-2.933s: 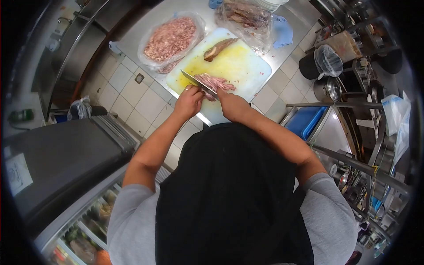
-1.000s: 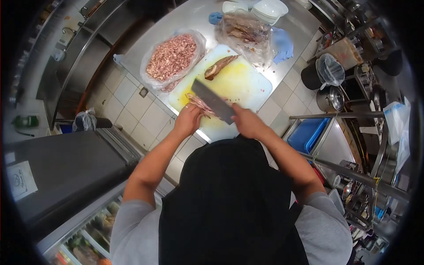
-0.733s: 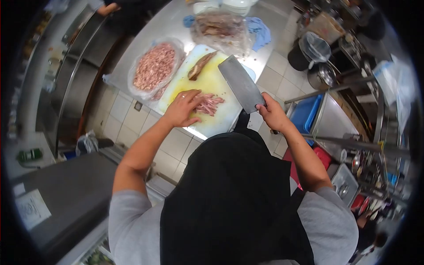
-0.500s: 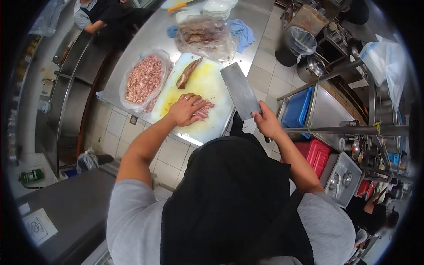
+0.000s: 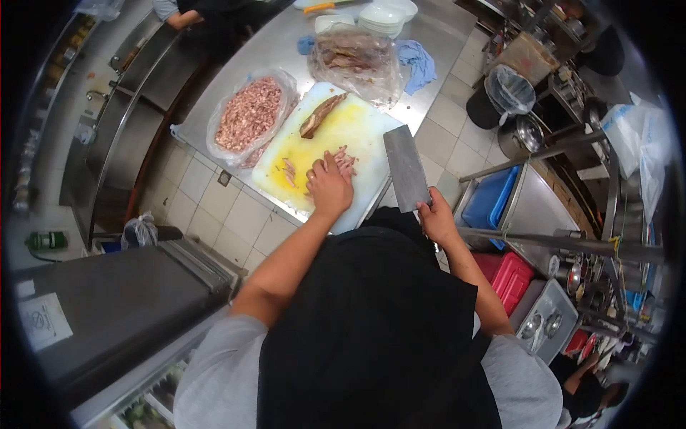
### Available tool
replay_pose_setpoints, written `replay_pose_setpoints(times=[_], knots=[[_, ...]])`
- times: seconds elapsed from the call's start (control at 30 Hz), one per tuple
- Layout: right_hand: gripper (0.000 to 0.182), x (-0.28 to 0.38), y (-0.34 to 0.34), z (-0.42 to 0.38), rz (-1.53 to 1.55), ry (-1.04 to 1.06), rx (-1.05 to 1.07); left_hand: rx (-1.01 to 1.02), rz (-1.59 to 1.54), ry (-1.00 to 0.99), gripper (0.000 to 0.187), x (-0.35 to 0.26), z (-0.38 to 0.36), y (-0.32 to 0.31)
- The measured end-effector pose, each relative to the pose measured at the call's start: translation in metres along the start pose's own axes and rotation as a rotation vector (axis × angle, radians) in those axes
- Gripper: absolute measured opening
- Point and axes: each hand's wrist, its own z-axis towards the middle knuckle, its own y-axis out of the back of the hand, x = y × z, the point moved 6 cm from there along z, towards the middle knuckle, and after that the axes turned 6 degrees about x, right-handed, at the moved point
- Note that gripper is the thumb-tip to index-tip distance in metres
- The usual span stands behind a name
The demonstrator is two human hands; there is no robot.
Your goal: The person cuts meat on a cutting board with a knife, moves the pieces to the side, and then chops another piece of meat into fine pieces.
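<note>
My right hand [image 5: 437, 217] is wrapped round the handle end of a cleaver [image 5: 405, 168], its broad grey blade raised off the right edge of the white cutting board [image 5: 375, 139]. On the board, my left hand [image 5: 331, 187] rests with its fingers apart against a small heap of cut meat strips [image 5: 346, 159]. A few more loose meat pieces [image 5: 289, 170] lie to its left. Farther up the yellow-stained board sits an uncut strip of meat [image 5: 321, 116]. Left of the board is a clear plastic bag full of chopped meat [image 5: 250, 114].
Behind the board lie a bag of larger meat pieces [image 5: 354, 57], a blue cloth [image 5: 417, 66] and stacked white bowls [image 5: 382, 20]. An orange-handled knife [image 5: 325, 6] is at the far end. A metal rack [image 5: 550, 207] stands to my right. Another person's arm [image 5: 184, 19] shows at upper left.
My left hand has shifted to the right across the meat strips, leaving some loose pieces to its left. The cleaver stays in my right hand. The whole view has turned a little.
</note>
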Motion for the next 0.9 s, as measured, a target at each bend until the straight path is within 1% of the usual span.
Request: replay_pose_setpoints(times=[0.03, 0.07, 0.13, 0.17, 0.2, 0.23, 0.27, 0.3, 0.33, 0.4, 0.43, 0.47, 0.53, 0.57, 0.6, 0.63, 0.67, 0.7, 0.73, 0.8, 0.83, 0.87, 0.9], knots=[[0.018, -0.001, 0.001, 0.004, 0.088, -0.065, 0.046, 0.063, -0.11, 0.054, 0.08, -0.001, -0.001, 0.004], [0.018, -0.006, 0.005, 0.012, 0.081, -0.052, 0.06, 0.047, -0.11, 0.066, 0.08, 0.002, 0.004, 0.008], [0.018, -0.017, 0.017, 0.03, -0.092, 0.099, 0.051, -0.281, -0.077, 0.103, 0.08, 0.026, 0.012, 0.04], [0.02, -0.018, 0.024, 0.037, -0.16, 0.153, 0.066, -0.346, -0.142, 0.114, 0.082, 0.048, 0.02, 0.049], [0.02, -0.014, 0.031, 0.039, -0.161, 0.159, 0.087, -0.353, -0.134, 0.133, 0.082, 0.071, 0.024, 0.041], [0.021, -0.002, 0.036, 0.038, -0.187, 0.204, 0.096, -0.297, -0.139, 0.09, 0.08, 0.093, 0.031, 0.025], [0.022, 0.008, 0.04, 0.038, -0.204, 0.25, 0.099, -0.24, -0.141, 0.04, 0.077, 0.102, 0.034, 0.019], [0.023, 0.013, 0.044, 0.039, -0.225, 0.261, 0.12, -0.145, -0.12, -0.045, 0.081, 0.094, 0.028, 0.017], [0.023, 0.017, 0.047, 0.04, -0.209, 0.262, 0.122, -0.143, -0.105, -0.049, 0.081, 0.089, 0.023, 0.019], [0.024, 0.019, 0.052, 0.04, -0.239, 0.217, 0.162, 0.043, -0.173, -0.283, 0.094, 0.063, 0.014, 0.01], [0.024, 0.018, 0.053, 0.041, -0.234, 0.224, 0.172, 0.087, -0.225, -0.339, 0.099, 0.054, 0.012, 0.009], [0.025, 0.017, 0.054, 0.041, -0.265, 0.249, 0.168, 0.079, -0.215, -0.326, 0.099, 0.049, 0.008, 0.01], [0.027, 0.017, 0.055, 0.049, -0.298, 0.29, 0.173, 0.253, -0.402, -0.385, 0.106, 0.021, -0.002, 0.015], [0.028, 0.016, 0.054, 0.053, -0.338, 0.329, 0.156, 0.224, -0.37, -0.405, 0.117, 0.016, -0.007, 0.018], [0.029, 0.016, 0.054, 0.055, -0.379, 0.364, 0.137, 0.22, -0.372, -0.397, 0.117, 0.012, -0.01, 0.02], [0.029, 0.026, 0.056, 0.053, -0.384, 0.361, 0.145, 0.168, -0.25, -0.396, 0.121, 0.007, -0.016, 0.025], [0.031, 0.036, 0.054, 0.054, -0.495, 0.311, 0.174, 0.119, -0.126, -0.394, 0.125, 0.003, -0.021, 0.025], [0.034, 0.044, 0.049, 0.057, -0.605, 0.261, 0.205, 0.046, -0.003, -0.342, 0.125, 0.004, -0.026, 0.019], [0.034, 0.046, 0.045, 0.062, -0.605, 0.259, 0.219, 0.051, -0.002, -0.329, 0.125, 0.0, -0.031, 0.012], [0.037, 0.053, 0.032, 0.071, -0.688, 0.356, 0.223, -0.041, 0.135, -0.195, 0.123, -0.005, -0.03, 0.003], [0.037, 0.051, 0.022, 0.075, -0.685, 0.356, 0.235, -0.092, 0.178, -0.195, 0.12, -0.01, -0.03, -0.001], [0.038, 0.049, 0.01, 0.076, -0.722, 0.415, 0.245, -0.086, 0.183, -0.186, 0.12, -0.012, -0.029, -0.008], [0.04, 0.051, 0.001, 0.077, -0.761, 0.475, 0.253, -0.092, 0.158, -0.113, 0.119, -0.014, -0.026, -0.012]])
